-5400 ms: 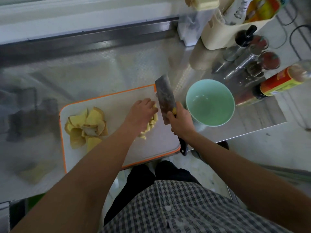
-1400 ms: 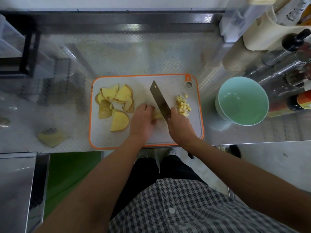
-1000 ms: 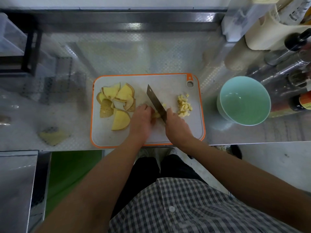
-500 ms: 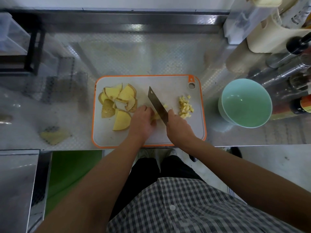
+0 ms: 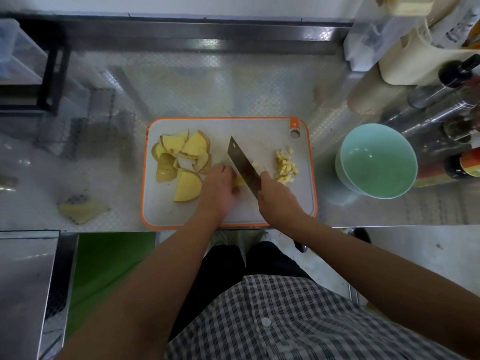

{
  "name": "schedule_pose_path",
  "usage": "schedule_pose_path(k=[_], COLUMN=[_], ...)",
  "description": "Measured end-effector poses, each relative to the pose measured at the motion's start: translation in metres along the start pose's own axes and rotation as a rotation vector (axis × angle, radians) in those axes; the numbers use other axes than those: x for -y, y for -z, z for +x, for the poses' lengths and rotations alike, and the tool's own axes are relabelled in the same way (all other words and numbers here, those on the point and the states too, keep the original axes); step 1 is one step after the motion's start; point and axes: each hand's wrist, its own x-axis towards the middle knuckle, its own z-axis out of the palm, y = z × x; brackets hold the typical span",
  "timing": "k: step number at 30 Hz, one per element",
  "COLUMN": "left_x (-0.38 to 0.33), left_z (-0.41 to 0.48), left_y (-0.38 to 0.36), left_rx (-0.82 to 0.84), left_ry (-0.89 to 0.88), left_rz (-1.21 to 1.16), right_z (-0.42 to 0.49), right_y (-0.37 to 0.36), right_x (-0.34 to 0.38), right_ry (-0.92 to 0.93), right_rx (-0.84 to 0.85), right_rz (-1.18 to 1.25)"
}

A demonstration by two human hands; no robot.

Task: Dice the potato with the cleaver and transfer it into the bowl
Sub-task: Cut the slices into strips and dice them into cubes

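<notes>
Head cam: R grip (image 5: 278, 201) clasps flat steel cleaver (image 5: 242, 166); L grip (image 5: 217, 190) curls on potato piece (image 5: 240, 181).

Embossed steel counter (image 5: 207, 84) (glaring with reflections), raised steel ledge (image 5: 207, 38) behind, pale wall (image 5: 181, 3) above, grey floor (image 5: 428, 255), green panel (image 5: 109, 268) below

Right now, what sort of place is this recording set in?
Most likely a kitchen prep station, possibly a commercial one. There is a stainless steel counter, an orange-edged cutting board with potato under a cleaver, and sauce and seasoning bottles crowded at the right.
</notes>
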Motion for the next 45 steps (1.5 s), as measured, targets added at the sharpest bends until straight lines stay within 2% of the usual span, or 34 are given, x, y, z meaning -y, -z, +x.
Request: schedule_pose_path(k=[7,13,18,25,30,36,45], left_x=[-0.002,0.0,0.0,-0.001,0.002,0.004,0.005], left_z=[0.0,-0.002,0.0,0.001,-0.002,-0.003,-0.005], left_y=[0.002,0.003,0.003,0.003,0.005,0.005,0.005], left_rx=[0.0,0.025,0.021,0.0,0.026,0.028,0.01], left_ry=[0.011,0.017,0.031,0.012,0.023,0.004,0.02], left_rz=[0.008,-0.018,-0.007,0.053,0.027,0.035,0.034], right_z=[0.002,-0.002,-0.003,0.004,0.001,0.0,-0.001], right_y=[-0.015,-0.003,0.003,-0.017,-0.006,-0.005,-0.01], right_x=[0.004,0.002,0.006,0.01,0.009,0.013,0.012], right_ry=[0.005,0.007,0.028,-0.002,-0.021,-0.025,-0.022], right_rx=[-0.044,-0.049,0.015,-0.021,-0.035,0.019,-0.018], right_rz=[-0.049,0.043,-0.028,-0.054,0.07,0.003,0.047])
